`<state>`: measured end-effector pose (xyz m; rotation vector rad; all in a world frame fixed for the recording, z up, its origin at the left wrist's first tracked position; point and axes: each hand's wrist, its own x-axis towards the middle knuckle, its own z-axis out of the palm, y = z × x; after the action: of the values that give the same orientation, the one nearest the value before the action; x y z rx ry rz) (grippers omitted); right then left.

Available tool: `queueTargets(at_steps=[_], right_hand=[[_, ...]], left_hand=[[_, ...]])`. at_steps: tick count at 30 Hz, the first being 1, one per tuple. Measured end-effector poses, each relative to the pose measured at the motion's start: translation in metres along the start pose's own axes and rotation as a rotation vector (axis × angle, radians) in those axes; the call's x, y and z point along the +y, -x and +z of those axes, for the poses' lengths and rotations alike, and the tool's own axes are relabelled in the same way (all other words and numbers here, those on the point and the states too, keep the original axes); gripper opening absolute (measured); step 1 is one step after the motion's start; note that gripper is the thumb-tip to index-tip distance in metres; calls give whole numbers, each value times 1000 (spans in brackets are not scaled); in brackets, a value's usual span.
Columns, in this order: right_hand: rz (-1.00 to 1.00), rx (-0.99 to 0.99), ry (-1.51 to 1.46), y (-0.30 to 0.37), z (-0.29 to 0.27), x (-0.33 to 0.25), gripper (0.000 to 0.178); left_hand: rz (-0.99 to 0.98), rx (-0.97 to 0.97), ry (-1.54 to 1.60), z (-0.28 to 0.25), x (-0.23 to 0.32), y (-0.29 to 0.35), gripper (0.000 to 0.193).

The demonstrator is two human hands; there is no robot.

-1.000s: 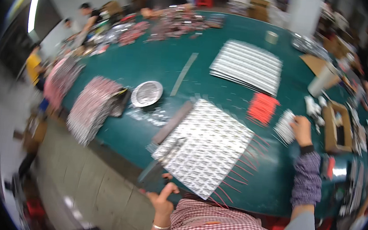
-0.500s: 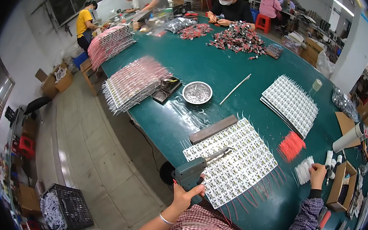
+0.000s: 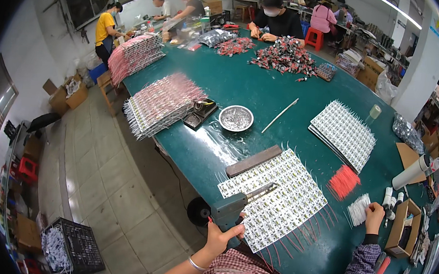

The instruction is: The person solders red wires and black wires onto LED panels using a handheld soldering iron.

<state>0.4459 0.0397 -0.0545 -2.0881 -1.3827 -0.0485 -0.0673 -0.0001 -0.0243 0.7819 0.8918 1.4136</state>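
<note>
My left hand (image 3: pixel 224 235) is wrapped round the grip of a dark grey-green soldering gun (image 3: pixel 229 209). Its thin metal tip hangs over or touches a white sheet of small circuit boards (image 3: pixel 280 196); I cannot tell which. White wires stick out along the sheet's far edge, red ones along its near right edge. A dark brown bar (image 3: pixel 253 161) lies along the sheet's far left edge. At the right, my right hand (image 3: pixel 374 217) has its fingers pinched at the edge of a bundle of short white wires (image 3: pixel 358 209); what they grip is hidden. Beyond lies a bundle of red wires (image 3: pixel 343 182).
A metal bowl (image 3: pixel 236 118), a white stick (image 3: pixel 280 115) and stacked board sheets (image 3: pixel 342 135) lie farther off. Left of the bowl are wired sheets (image 3: pixel 162 103). A cardboard box (image 3: pixel 405 228) and white cylinder (image 3: pixel 411 173) stand at right. A co-worker (image 3: pixel 277 21) sits at the far edge.
My right hand has shifted slightly down and left, staying at the white wires. The soldering gun has barely moved over the sheet. The whole view has tilted slightly.
</note>
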Motion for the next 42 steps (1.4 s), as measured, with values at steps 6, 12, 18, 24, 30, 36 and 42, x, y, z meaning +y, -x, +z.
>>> queueTargets(at_steps=[6, 12, 18, 24, 30, 36, 42], right_hand=[[52, -8, -24, 1, 1, -11, 12], [-101, 88, 5, 5, 9, 2, 12], [-160, 110, 14, 4, 7, 6, 16], [-162, 126, -40, 3, 4, -1, 14], [-118, 68, -248, 6, -23, -35, 15], [-236, -420, -184, 18, -57, -90, 10], [-635, -569, 387, 35, -44, -101, 10]], left_hand=[[-3, -24, 4, -8, -8, -2, 45], [6, -23, 1, -5, -7, -2, 44], [-5, -25, 30, -5, -10, -4, 42], [11, -18, 48, -2, -7, -5, 42], [-2, -7, 20, -6, -8, -5, 43], [-6, -12, 49, -7, -8, -3, 44], [14, -15, 104, -2, -5, -3, 35]])
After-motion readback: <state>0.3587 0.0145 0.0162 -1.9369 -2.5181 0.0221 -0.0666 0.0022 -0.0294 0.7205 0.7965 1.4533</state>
